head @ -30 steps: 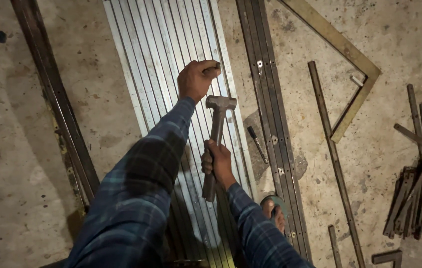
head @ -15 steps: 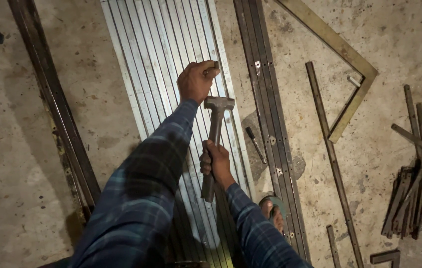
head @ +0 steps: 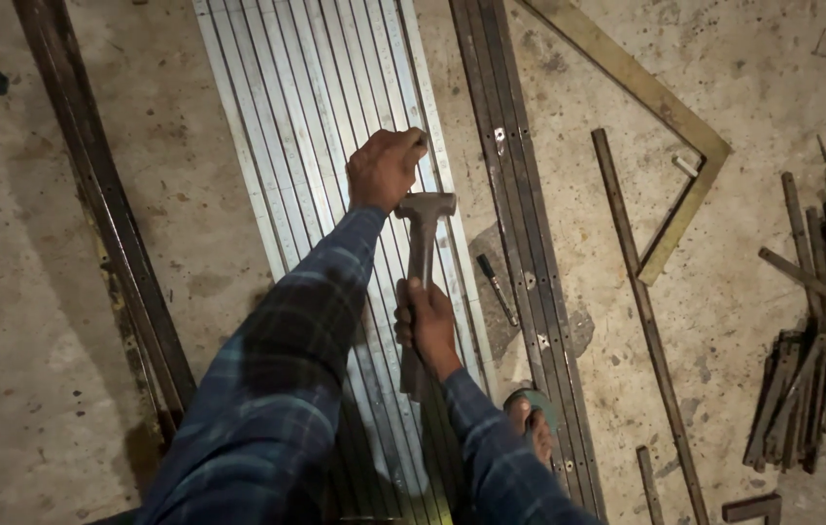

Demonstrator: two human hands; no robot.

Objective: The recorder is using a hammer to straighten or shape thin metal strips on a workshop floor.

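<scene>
Right hand gripping hammer mid-handle, fingers wrapped closed; head hanging just below left fist. Left hand clenching small thing against ribbed metal sheet, probably punch or chisel, too hidden for telling. Judging: keeping punch upright, striking square, wrist loose, knuckles clear of hammer face. Right of grip: small dark tool lying on floor, then long steel channel. Sandalled foot resting near handle end. Farther right: angle frame, scrap bar pile.

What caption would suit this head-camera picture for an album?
Right hand grips a grey metal hammer beside the fisted left hand over long ribbed silvery metal strips on a concrete floor.
</scene>
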